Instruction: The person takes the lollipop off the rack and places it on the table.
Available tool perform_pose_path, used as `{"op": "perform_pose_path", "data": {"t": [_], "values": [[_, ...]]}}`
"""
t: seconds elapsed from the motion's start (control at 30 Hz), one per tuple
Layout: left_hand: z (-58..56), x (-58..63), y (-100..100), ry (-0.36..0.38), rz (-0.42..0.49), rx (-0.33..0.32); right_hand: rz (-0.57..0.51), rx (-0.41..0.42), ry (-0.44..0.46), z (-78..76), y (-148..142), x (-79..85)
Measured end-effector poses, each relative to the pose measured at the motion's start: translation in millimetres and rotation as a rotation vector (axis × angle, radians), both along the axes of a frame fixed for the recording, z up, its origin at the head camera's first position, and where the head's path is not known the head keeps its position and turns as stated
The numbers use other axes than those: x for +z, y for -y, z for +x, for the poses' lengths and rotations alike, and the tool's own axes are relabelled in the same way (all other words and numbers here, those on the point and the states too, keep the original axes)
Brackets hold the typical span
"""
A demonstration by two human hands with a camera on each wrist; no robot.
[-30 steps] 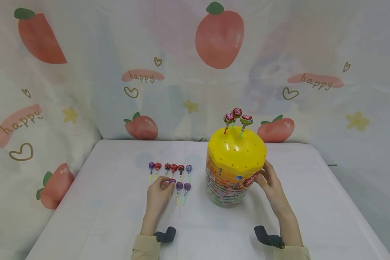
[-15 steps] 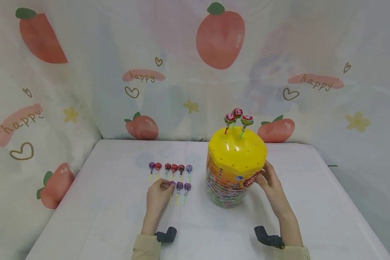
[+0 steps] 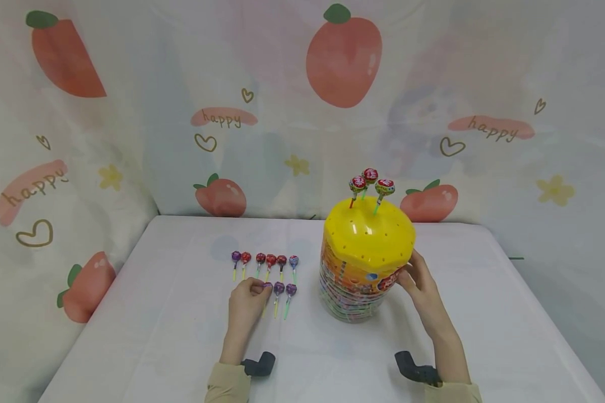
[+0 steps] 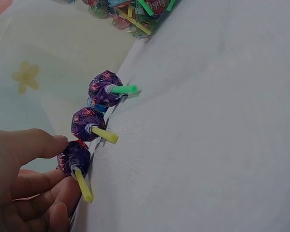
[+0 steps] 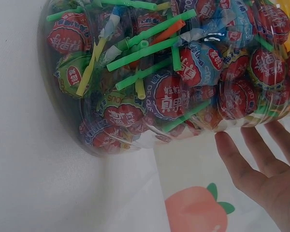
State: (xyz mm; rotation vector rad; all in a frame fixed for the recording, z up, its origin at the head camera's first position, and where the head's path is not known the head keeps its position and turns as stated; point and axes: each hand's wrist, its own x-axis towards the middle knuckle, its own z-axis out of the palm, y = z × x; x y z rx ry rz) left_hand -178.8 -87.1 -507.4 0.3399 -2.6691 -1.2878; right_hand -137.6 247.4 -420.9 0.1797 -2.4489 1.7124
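Note:
My left hand (image 3: 246,305) pinches the wrapped head of a purple lollipop (image 4: 75,158) between thumb and fingers. Its yellow stick points toward the near edge of the table. Two more purple lollipops lie to its right, one with a yellow stick (image 3: 279,289) and one with a green stick (image 3: 291,290). My right hand (image 3: 419,278) rests its fingertips against the right side of a clear jar (image 3: 355,305) packed with lollipops. In the right wrist view those fingers look fairly straight. Three lollipops (image 3: 385,187) stand upright in the jar's yellow lid (image 3: 368,235).
A farther row of several lollipops (image 3: 270,259), red, dark, purple and blue, lies just beyond the left hand. White cloth covers the table (image 3: 322,358). A printed curtain (image 3: 272,140) hangs behind. Several small holes dot the lid.
My left hand has lowered the purple lollipop slightly, level with the other two purple ones. The right hand and the jar stay where they were.

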Motion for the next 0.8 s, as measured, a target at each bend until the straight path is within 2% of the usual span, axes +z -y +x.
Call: {"op": "perform_pose_path", "data": {"t": [0.37,0.5,0.8], "values": [[3.7,5.6,4,-0.01,0.025,0.012,-0.029,0.007,0.005,1.2,2,-0.1],[4.7,9.3,5,-0.056,0.012,0.022,-0.033,0.011,0.004,1.0,2,-0.7],[8.7,33.8,-2,-0.149,0.052,0.041,0.008,-0.002,0.005,1.7,1,2.4]]}}
